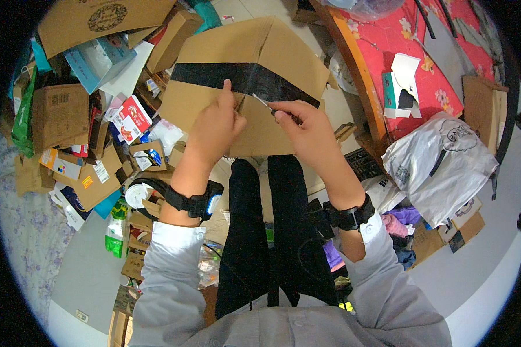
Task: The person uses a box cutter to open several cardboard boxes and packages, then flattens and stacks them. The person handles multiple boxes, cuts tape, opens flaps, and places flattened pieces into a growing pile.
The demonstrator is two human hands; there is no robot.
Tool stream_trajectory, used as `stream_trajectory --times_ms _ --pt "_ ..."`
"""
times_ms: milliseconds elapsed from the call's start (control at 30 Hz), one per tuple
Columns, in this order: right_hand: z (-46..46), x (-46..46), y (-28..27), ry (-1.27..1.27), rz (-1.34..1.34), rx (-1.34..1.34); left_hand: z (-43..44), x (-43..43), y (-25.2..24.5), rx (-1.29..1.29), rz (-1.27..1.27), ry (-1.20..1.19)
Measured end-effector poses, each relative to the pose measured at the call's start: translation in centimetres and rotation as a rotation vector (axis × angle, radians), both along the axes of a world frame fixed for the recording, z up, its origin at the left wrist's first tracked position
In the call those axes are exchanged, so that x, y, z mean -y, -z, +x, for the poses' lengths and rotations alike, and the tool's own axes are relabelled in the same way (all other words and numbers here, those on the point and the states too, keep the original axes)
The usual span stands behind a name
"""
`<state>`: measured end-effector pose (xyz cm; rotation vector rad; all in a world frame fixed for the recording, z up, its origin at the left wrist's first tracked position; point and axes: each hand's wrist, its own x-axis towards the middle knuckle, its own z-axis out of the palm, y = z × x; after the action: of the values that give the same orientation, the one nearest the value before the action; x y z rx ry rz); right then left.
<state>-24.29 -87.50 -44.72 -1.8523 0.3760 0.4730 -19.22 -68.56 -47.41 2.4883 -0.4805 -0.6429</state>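
Observation:
A large cardboard box [225, 43] lies before me, with a wide strip of black tape [199, 74] running across it and bending over its edge. My left hand [217, 128] rests at the box, its index finger extended onto the tape and its other fingers curled; I see nothing in it. My right hand [308, 130] grips a slim tool [262, 101] with a bright metal shaft and a dark handle. The tool's tip points up and left, close to the lower border of the tape near the box's edge. Whether it touches the cardboard, I cannot tell.
Cartons and packaging, including a light blue box [84, 65] and a brown carton [63, 115], are piled on the left. At right, a wooden edge [364, 82] borders red floral fabric [443, 65]. A white plastic bag [438, 165] lies below it.

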Motion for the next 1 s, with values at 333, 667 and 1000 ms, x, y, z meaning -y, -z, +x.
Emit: stream_trajectory --times_ms 333,667,1000 --pt "-0.3 -1.3 0.6 0.06 -0.016 0.025 -0.5 0.2 0.2 0.099 -0.074 -0.009" --pt "0.4 -0.8 1.0 0.177 0.149 -0.165 -0.1 0.6 -0.2 0.076 -0.062 0.008" --pt "1.5 0.0 0.7 0.172 0.046 -0.182 0.5 1.7 0.9 -0.005 0.116 0.146"
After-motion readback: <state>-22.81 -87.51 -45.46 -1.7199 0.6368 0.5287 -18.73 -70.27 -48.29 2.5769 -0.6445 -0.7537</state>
